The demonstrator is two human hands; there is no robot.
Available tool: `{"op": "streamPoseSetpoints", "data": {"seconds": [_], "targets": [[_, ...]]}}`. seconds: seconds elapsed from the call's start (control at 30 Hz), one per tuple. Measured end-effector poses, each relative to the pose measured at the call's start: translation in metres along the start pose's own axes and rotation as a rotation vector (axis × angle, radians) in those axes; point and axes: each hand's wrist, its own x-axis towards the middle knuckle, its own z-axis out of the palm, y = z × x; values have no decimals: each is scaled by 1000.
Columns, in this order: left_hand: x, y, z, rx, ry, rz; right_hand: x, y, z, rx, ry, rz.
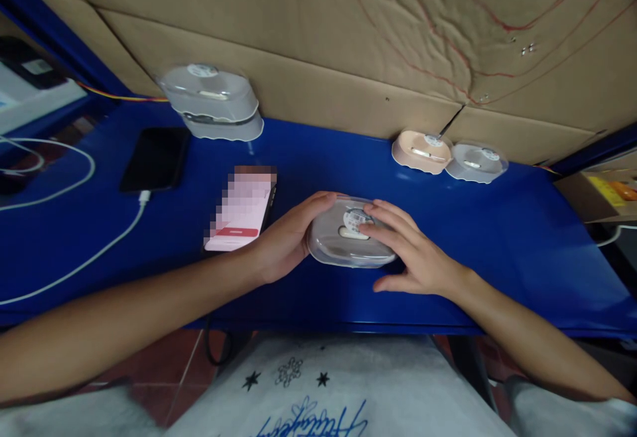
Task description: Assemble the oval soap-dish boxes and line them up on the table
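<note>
I see left hand (288, 246) grasping lidded case (328, 237), right hand (418, 258) splayed loosely on top; room toward tabletop (537, 258) right edge.

Dim light leaves soft glare on the clear lid (328, 243) and blue tabletop (517, 245), with edges stretched and the phone screen (243, 208) pixelated
</note>
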Motion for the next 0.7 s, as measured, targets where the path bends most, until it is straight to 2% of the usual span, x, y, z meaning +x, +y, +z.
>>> {"op": "streamPoseSetpoints", "data": {"seconds": [0.2,0.3,0.37,0.47,0.63,0.7], "targets": [[-2,2,4,68,8,30,3,-8,0,-35,8,59],[-6,0,5,152,22,64,-4,-9,-11,0,-10,47],[-8,1,5,215,29,107,-19,-7,-23,12,-21,104],[-8,4,5,292,41,172,-62,-2,-45,-87,30,291],[-5,7,4,392,20,186,-169,19,-91,-387,129,601],[-6,5,4,452,-4,177,-206,33,-112,-471,131,661]]}}
